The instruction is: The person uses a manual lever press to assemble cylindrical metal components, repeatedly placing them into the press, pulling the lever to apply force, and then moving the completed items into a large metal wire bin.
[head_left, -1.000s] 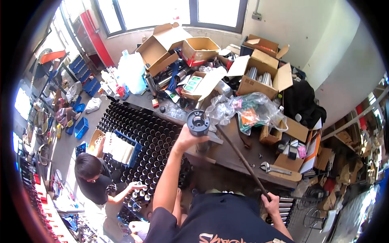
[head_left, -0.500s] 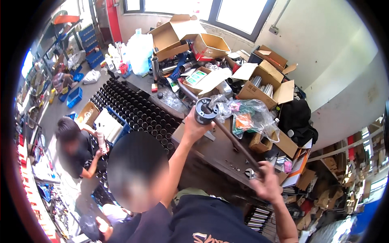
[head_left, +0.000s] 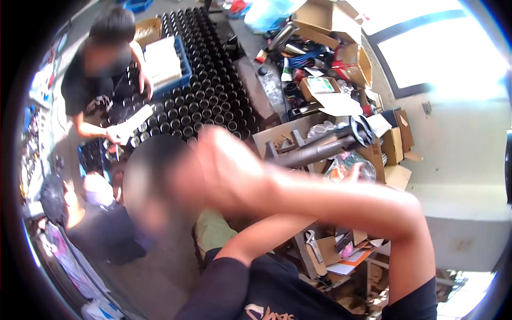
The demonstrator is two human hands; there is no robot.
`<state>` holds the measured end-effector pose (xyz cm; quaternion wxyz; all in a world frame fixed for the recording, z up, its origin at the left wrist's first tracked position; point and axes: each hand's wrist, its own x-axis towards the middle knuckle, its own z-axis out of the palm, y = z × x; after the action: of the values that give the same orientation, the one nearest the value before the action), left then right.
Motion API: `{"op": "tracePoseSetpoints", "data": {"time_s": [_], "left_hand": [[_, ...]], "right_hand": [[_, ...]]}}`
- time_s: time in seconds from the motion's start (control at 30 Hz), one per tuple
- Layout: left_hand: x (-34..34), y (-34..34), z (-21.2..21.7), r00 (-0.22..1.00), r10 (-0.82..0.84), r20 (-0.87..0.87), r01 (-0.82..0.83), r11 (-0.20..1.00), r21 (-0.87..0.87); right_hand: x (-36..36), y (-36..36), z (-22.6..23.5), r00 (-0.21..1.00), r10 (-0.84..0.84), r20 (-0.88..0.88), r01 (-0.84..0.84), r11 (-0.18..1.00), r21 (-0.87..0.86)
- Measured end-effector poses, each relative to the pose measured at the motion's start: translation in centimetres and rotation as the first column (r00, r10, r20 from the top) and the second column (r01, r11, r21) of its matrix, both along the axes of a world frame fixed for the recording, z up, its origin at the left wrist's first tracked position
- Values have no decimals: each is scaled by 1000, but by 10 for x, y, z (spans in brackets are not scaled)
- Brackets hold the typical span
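A person seen from their own head camera, with both bare arms raised and crossing the middle of the picture, heavily blurred. The left hand (head_left: pixel 224 160) is a blurred shape at centre; it seems to meet the near end of a long grey tube (head_left: pixel 320 146), but whether it is closed round the tube cannot be told. The tube lies almost level, running right from that hand, and ends in a dark round cap (head_left: pixel 362 130) over the cluttered worktop (head_left: pixel 266 136). The right hand (head_left: pixel 354 173) shows only as fingertips just under the tube, behind the forearm; its grip cannot be told either.

Behind the tube, the worktop carries open cardboard boxes (head_left: pixel 330 16), papers, blue cables and small parts. To the left, on the floor, stand close rows of black cylinders (head_left: pixel 213 80). A second person in dark clothes (head_left: pixel 90 80) bends over them, holding a white sheet, beside a blue tray (head_left: pixel 170 58) of white sheets. A third person (head_left: pixel 101 224) crouches at lower left.
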<state>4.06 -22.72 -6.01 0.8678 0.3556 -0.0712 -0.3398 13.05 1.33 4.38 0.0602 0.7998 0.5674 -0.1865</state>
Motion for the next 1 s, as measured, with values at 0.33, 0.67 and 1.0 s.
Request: {"op": "tracePoseSetpoints", "data": {"time_s": [0.33, 0.67, 1.0], "left_hand": [[2, 57, 53, 691, -677, -253, 372, 633, -679], [113, 236, 106, 669, -646, -368, 648, 749, -138], [75, 129, 102, 567, -614, 550, -816, -324, 479]], "right_hand": [[360, -243, -65, 488, -871, 57, 861, 491, 129], [190, -590, -102, 50, -952, 302, 998, 56, 13], [123, -598, -70, 482, -616, 623, 491, 779, 391]]}}
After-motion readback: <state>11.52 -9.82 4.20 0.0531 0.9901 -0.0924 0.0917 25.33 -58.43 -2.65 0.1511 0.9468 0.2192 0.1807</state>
